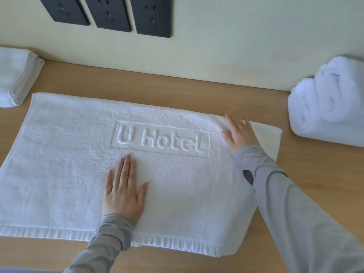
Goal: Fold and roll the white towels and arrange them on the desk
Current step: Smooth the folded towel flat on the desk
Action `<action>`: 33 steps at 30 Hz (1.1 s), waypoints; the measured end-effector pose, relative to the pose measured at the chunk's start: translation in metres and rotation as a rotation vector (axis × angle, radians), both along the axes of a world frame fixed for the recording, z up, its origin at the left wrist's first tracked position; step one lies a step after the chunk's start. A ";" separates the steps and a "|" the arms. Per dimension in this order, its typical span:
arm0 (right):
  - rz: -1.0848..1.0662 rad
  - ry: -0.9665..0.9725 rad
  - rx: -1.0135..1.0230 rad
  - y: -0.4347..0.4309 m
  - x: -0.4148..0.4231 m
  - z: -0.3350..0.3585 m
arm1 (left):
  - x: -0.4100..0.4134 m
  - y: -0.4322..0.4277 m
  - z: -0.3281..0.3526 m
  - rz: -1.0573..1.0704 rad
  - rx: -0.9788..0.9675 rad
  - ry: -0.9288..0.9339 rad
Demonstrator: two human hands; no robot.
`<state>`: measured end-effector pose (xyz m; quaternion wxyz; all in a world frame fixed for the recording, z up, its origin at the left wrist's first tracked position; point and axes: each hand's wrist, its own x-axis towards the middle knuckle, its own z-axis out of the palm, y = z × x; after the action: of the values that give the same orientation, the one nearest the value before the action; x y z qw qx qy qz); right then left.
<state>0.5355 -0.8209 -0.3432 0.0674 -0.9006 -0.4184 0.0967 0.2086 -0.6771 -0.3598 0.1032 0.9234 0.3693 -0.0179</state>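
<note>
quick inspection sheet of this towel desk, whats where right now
surface: wooden desk, bare strips around the towels
job's things: flat towel spread in the middle, embossed "U Hotel" facing up, a lower layer showing at its right end; folded towels stacked at far left; rolled towel at far right
clutter: nothing seen
hands: left hand flat on the flat towel below the lettering; right hand flat on its right part; neither grips anything
cables: nothing seen
surroundings: pale wall behind the desk, with three dark socket plates
</note>
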 end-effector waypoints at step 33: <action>-0.812 1.509 0.849 -0.084 -0.035 0.030 | 0.079 -0.066 0.003 -0.342 -0.065 -0.029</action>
<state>0.5004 -0.9051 -0.3130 0.6687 -0.5775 0.0797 0.4614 0.2879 -0.7431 -0.3571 0.1340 0.9690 0.2046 -0.0337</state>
